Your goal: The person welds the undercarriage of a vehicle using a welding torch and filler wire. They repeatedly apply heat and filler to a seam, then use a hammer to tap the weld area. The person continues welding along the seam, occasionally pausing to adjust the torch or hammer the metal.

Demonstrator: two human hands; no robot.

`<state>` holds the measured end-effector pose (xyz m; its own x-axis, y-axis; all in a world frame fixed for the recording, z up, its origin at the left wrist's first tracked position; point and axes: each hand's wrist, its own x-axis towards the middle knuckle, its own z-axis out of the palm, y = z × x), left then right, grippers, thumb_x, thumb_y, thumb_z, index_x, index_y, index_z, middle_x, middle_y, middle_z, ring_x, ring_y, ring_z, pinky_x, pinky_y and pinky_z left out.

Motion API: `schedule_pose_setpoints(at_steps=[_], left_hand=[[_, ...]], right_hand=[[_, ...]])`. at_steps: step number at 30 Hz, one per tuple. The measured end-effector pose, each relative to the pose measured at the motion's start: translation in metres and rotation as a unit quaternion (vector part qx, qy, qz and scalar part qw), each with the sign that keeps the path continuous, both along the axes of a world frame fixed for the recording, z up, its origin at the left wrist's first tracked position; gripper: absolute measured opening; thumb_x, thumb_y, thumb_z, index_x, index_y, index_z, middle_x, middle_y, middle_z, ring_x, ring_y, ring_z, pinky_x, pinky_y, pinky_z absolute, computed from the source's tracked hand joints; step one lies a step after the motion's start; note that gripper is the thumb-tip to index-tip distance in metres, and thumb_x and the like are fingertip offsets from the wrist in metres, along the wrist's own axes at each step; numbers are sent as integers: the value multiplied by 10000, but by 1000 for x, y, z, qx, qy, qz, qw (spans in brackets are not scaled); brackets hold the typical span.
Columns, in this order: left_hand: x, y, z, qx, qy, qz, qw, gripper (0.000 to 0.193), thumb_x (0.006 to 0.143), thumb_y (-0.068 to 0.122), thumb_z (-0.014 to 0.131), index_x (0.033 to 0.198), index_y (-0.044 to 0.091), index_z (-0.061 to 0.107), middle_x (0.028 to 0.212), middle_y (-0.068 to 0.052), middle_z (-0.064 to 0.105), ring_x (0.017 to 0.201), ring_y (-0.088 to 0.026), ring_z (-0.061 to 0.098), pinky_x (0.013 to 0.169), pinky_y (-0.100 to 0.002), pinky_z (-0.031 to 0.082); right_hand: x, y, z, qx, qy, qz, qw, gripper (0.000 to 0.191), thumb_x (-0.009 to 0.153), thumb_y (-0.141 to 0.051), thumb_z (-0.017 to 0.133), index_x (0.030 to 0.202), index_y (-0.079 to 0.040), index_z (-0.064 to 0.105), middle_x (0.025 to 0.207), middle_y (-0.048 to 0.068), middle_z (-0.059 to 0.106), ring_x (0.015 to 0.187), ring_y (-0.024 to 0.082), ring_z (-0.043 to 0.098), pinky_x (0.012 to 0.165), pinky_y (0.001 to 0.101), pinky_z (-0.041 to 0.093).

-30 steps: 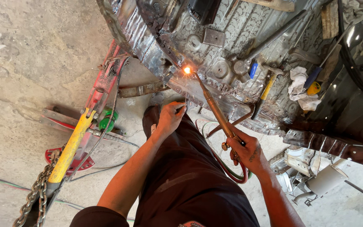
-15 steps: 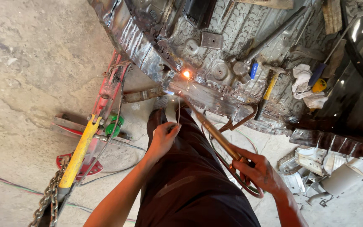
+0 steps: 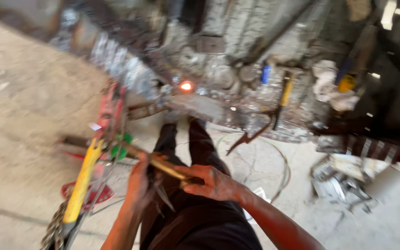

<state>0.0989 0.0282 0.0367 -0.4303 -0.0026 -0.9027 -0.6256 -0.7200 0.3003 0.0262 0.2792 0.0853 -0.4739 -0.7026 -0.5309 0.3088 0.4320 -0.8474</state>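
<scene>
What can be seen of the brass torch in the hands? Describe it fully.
The brass torch is a long, slim, brass-coloured metal tube, blurred by motion. It lies nearly level across the person's lap, slanting up toward the left. The right hand grips its nearer end; the left hand touches its middle. No flame shows on it; its tip is too blurred to tell.

One head-worn camera looks steeply down past the person's lap, close to both hands, toward the concrete floor (image 3: 19, 106)

Cracked concrete floor (image 3: 19, 106); on it thin hose loop (image 3: 281, 157), scrap metal pile (image 3: 343, 178), red jack (image 3: 109, 115).
</scene>
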Motion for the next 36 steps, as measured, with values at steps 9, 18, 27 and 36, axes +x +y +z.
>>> schedule_pose_setpoints(at_steps=[9, 18, 27, 36], left_hand=[[31, -28, -12, -87, -38, 4, 995, 499, 1081, 480, 446, 1156, 14, 607, 961, -137, 721, 585, -137, 524, 487, -276, 401], [52, -36, -20, -99, -32, 25, 994, 480, 1063, 438, 457, 1151, -7, 615, 978, -174, 734, 569, -137, 529, 455, -272, 394], [43, -36, -25, -89, -49, 3, 995, 486, 1051, 466, 448, 1121, 11, 602, 1000, -170, 734, 567, -126, 532, 438, -263, 388], [53, -53, -26, -102, -33, -14, 994, 498, 1046, 470, 472, 1141, -1, 600, 1000, -189, 734, 557, -143, 556, 432, -276, 410]], right_hand=[[-121, 211, -118, 410, 293, -334, 797, 605, 911, -233, 701, 1459, -46, 524, 986, 207, 717, 850, 354, 692, 733, 461, 543], [-125, 235, -133, 394, 373, -360, 759, 361, 1010, -332, 659, 1117, 12, 680, 916, 192, 732, 766, 346, 721, 672, 446, 562], [-6, 112, -128, 218, 288, -399, 843, 155, 1132, -228, 608, 1125, -73, 619, 759, -17, 564, 662, 105, 505, 519, 337, 436], [-28, -1, -162, 229, 368, -189, 881, 237, 1076, -239, 612, 1226, -73, 532, 860, 194, 700, 681, 425, 671, 552, 505, 507]])
